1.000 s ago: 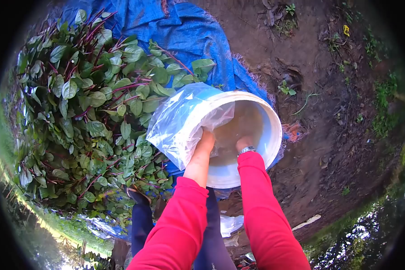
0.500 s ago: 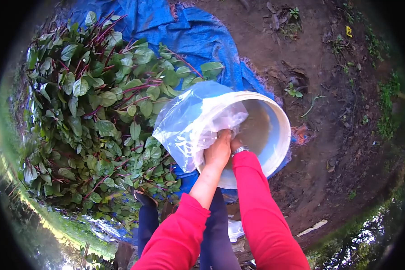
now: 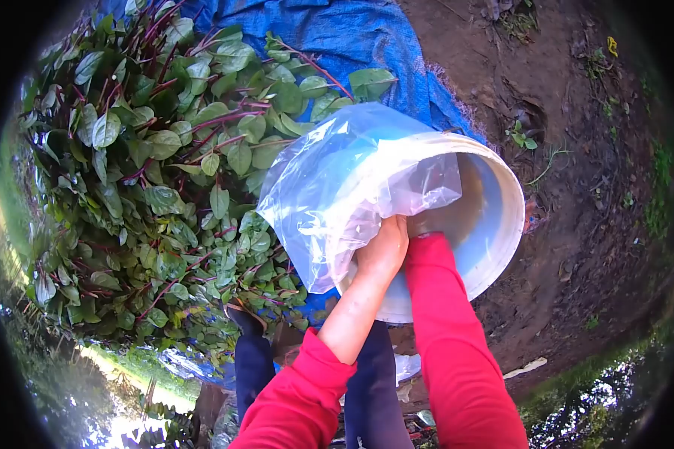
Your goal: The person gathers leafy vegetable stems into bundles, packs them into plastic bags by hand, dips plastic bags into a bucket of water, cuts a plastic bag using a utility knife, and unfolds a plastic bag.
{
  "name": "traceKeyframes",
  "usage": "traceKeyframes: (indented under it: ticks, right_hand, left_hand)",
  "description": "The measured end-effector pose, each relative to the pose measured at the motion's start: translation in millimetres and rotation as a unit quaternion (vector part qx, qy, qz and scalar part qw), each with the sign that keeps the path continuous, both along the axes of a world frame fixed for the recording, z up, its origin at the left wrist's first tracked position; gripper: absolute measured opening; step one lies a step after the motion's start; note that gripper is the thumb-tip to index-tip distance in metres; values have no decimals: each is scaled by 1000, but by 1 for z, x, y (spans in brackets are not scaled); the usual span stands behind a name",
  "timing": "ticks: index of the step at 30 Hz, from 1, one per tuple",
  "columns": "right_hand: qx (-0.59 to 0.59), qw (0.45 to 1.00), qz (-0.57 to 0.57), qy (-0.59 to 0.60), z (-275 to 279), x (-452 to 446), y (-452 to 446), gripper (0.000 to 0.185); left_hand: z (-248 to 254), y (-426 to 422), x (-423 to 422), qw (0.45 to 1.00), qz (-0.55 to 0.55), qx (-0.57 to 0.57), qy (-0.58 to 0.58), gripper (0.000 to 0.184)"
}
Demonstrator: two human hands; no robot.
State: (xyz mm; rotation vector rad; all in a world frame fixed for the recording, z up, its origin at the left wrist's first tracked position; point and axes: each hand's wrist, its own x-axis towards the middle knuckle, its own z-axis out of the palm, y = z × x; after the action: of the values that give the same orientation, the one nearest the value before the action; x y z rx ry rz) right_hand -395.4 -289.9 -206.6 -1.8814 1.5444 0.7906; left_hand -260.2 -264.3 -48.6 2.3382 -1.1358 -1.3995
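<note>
Reaches with the bare left hand [image 3: 384, 247] into the mouth of a round, white-rimmed plastic bucket [image 3: 506, 224], bringing the hand against a clear, crinkled plastic bag [image 3: 314, 187]. Shows the left fingers bent downward, tips hidden; cannot tell how far open or whether closed on the bag. Extends the right forearm in a long red sleeve [image 3: 460, 329] into the same bucket, just beside the left hand. Conceals the right hand past the cuff; cannot tell its finger state or any hold.

Finds the bag draped over the left side of the bucket rim, partly outside and partly folded into the mouth. Notes murky brownish liquid [image 3: 468, 206] inside the bucket. Places the bucket at the edge of a wrinkled blue tarpaulin [image 3: 337, 34], close to a large heap of green leaves with reddish-purple stems [image 3: 165, 194] on the left. Records brown bare soil [image 3: 562, 299] to the right and dark-trousered legs [image 3: 371, 374] below.
</note>
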Motion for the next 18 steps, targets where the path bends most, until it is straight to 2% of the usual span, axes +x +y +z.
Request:
traceKeyframes:
  ticks: [3,7,10,12,13,15,17,18]
  right_hand:
    - [0,1000,11,-1,5,7,-23,28]
    - [-1,1000,31,-7,8,11,-32,28]
    - [-5,999,42,-20,9,6,-23,28]
    - [-16,997,54,-49,15,-2,-12,28]
    - [-23,995,62,-71,16,-9,-6,28]
    - [-57,985,84,-139,19,-30,14,28]
    - [-100,963,118,-221,26,-49,31,28]
    - [-102,963,120,-219,51,-40,22,28]
  left_hand:
    - [-6,2,-1,998,-48,29,-7,32]
    - [-12,3,-2,998,-2,35,45,28]
    - [-10,4,-3,999,17,-29,14,32]
    - [-9,2,-6,988,78,-129,-23,36]
    - [-10,2,-7,988,81,-129,-17,36]
    - [-12,2,-5,999,-5,15,36,36]
    - [-4,-3,-1,998,18,32,54,36]
    - [-8,-2,-3,997,29,17,63,36]
